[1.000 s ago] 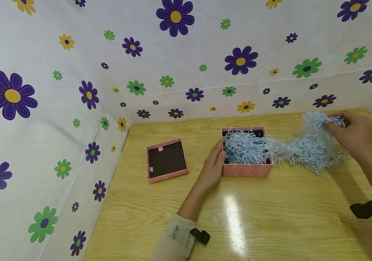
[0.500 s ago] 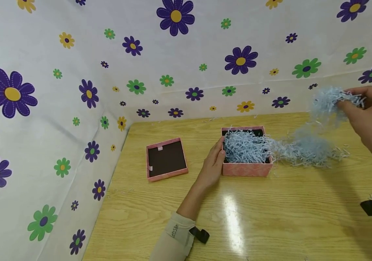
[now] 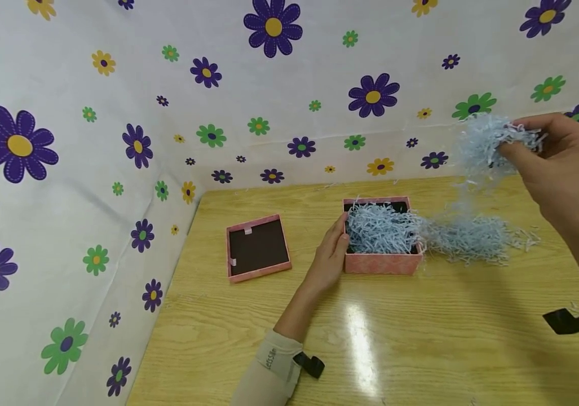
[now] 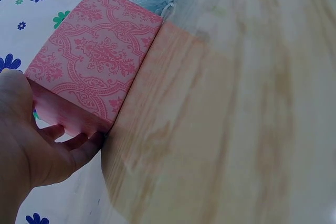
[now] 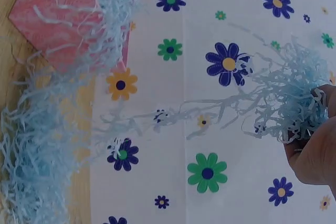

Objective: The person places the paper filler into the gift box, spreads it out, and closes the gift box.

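Note:
My right hand pinches a clump of pale blue shredded paper and holds it up above the table, at the right of the head view. Thin strands trail down from it to a loose heap of shredded paper on the table. A pink patterned box with a black inside stands left of that heap, filled with more of the blue shreds, some spilling over its right side. My left hand rests along the box's left wall; in the left wrist view its fingers touch that wall.
A pink box lid lies with its black inside up on the wooden table, left of the box. A white cloth printed with flowers hangs behind and to the left. Stray paper bits lie along the table's back edge.
My right hand has risen off the heap with a clump of shredded paper, first to the right, then back slightly left. The heap has become smaller. The left hand and box stay put.

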A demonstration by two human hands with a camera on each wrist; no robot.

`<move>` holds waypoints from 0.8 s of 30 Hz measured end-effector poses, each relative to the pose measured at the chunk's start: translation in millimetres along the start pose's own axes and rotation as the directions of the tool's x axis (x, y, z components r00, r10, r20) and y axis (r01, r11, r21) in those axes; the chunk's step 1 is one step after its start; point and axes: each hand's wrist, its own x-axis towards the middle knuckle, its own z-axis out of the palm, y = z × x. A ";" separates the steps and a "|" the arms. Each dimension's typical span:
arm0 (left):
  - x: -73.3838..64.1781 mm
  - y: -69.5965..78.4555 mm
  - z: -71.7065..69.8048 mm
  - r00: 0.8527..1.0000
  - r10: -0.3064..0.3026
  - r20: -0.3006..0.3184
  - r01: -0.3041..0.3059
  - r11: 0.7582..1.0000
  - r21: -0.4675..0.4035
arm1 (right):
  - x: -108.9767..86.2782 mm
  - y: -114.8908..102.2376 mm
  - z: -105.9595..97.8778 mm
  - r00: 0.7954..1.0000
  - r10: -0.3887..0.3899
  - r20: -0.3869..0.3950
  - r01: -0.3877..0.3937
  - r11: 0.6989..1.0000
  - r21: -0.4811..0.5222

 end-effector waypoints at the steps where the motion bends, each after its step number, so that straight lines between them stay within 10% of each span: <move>1: 0.7 0.6 1.7 1.000 0.000 0.002 0.000 1.000 -0.003 | -2.1 -1.6 2.4 1.000 -0.016 0.007 0.016 1.000 0.004; 18: -0.6 0.8 3.8 1.000 0.001 0.013 -0.001 0.999 -0.046 | -61.6 36.9 97.3 0.926 -0.210 0.314 0.238 0.970 -0.055; 24: -2.2 -0.8 1.4 1.000 -0.018 0.009 0.018 0.999 -0.038 | -77.6 54.0 123.5 0.862 -0.192 0.470 0.272 0.956 -0.107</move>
